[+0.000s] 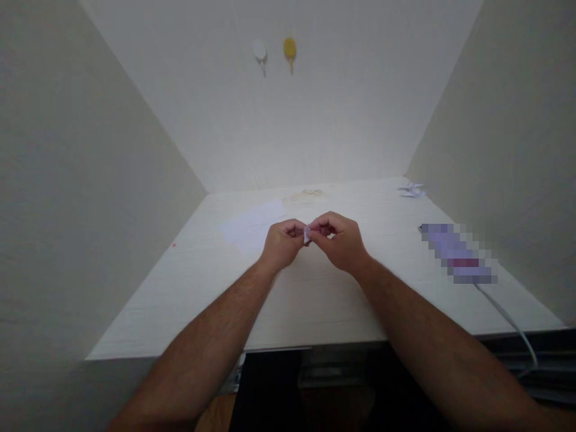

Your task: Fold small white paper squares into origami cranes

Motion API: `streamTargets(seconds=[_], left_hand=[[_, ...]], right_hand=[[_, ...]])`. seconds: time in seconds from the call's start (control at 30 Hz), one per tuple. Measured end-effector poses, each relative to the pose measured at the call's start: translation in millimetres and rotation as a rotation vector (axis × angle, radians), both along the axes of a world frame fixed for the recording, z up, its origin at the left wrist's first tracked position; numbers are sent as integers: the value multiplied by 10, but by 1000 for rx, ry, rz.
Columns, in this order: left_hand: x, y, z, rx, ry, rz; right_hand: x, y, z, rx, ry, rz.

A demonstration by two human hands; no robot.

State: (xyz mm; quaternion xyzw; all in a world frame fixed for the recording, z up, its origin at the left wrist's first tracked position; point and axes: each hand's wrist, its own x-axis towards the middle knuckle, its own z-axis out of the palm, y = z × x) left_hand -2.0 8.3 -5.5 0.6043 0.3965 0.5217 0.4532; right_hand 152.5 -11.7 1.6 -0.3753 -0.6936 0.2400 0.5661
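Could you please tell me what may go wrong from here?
The small white piece is pinched between left hand and right hand; it might slip or tear if pulled. The left hand could brush the white sheets beside it. The cable hangs over the table edge and could perhaps get caught.

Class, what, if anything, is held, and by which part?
A small white paper piece, pinched by the left hand and right hand; exact edges unclear.

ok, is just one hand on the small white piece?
No, the left hand and the right hand both pinch the small white piece, meeting at it from either side.
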Motion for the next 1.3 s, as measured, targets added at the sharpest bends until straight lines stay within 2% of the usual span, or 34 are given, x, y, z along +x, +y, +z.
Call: streamTargets(seconds=[0.17,0.33,0.67,0.77,0.87,1.07,1.3], left_hand=[[1,-16,-3,-3,-30,-66],[-3,-15,-53,45,42,-35],[23,-55,-30,142,177,29],[34,-68,-40,221,230,86],[31,-74,-45,366,318,156],[13,-62,-34,564,482,419],[4,-63,-67,715,614,395]], right_hand=[[23,14,-3,-107,60,15],[46,42,-14,-199,115,17],[72,73,-56,-178,107,21],[82,97,-80,-137,92,6],[87,112,-94,-127,129,-6],[68,67,-55,-144,193,-87],[35,66,-47,-236,162,-120]])
